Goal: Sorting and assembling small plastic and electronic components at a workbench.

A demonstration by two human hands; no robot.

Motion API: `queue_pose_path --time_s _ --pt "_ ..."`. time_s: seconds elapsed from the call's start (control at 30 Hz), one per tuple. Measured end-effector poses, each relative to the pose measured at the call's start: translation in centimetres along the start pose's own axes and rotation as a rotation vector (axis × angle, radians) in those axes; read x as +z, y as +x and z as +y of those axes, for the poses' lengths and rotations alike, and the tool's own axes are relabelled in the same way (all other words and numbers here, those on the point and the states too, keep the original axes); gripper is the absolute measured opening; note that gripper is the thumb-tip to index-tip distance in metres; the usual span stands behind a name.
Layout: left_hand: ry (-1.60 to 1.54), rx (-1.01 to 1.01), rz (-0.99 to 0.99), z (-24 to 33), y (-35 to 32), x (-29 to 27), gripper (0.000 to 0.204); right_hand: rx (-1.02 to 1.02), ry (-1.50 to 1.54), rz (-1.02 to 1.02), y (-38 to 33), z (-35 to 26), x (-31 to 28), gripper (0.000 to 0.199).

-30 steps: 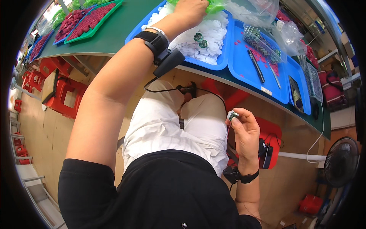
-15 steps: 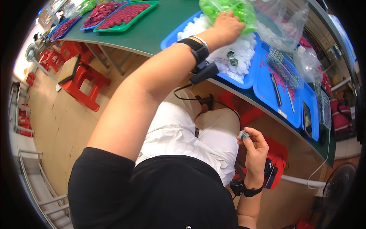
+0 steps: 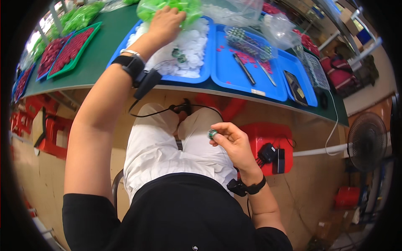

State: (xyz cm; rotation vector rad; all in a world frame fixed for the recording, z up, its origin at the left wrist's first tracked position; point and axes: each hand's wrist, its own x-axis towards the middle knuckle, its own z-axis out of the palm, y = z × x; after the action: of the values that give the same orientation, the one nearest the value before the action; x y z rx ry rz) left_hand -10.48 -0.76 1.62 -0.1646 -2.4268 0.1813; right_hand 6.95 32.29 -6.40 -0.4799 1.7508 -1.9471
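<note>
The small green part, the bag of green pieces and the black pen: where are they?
small green part (image 3: 213,134), head view, its round top between the right-hand fingertips.
bag of green pieces (image 3: 190,7), head view, its bulging side by the left hand.
black pen (image 3: 244,69), head view, mid-barrel.

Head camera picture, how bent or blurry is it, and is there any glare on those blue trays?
Head view: strong fisheye, the green table edge curves and a black ring closes the corners; the centre is sharp, so the small green-and-silver part in the right hand reads clearly; the left hand on the green bag is softer near the rim; lighting is even, only mild sheen on the blue trays.
</note>
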Motion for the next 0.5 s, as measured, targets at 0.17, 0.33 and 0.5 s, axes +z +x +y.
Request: queue_pose_path --time_s 0.17,0.33,0.5 --pt "-0.152 -0.051 0.105 -0.9 0.3 0.2 0.033 -0.053 -0.064 -0.001 -0.4 -0.2 -0.5 0.019" --pt "-0.424 -0.253 0.200 -1.7 1.1 -0.6 0.038 -0.089 -0.120 -0.008 -0.6 -0.6 -0.7 0.020" --pt "-0.646 -0.401 0.054 -2.7 1.2 -3.2 0.042 -0.050 -0.019 0.041 -0.2 -0.5 -0.6 0.020"
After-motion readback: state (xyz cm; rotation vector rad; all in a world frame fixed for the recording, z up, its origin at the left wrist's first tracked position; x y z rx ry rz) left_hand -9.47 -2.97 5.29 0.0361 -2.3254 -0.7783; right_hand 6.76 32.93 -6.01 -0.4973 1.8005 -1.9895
